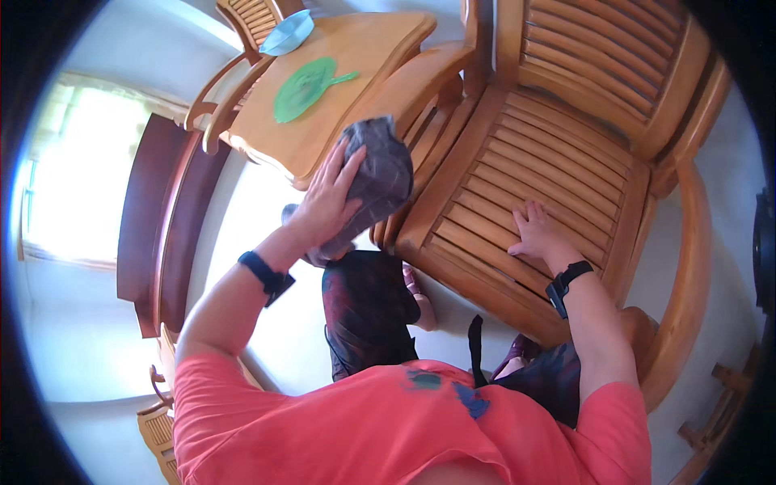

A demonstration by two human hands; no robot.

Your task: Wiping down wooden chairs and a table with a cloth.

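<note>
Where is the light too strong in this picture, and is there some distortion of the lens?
Head view: the window is nearly white with glare, and the floor by the wooden table looks washed out; head view: fisheye distortion, with a dark curved rim.

The head-worn fisheye faces steeply down: T-shirt (347, 428) nearest at six o'clock, slatted armchair (558, 166) at two, window (81, 178) far at nine.
</note>
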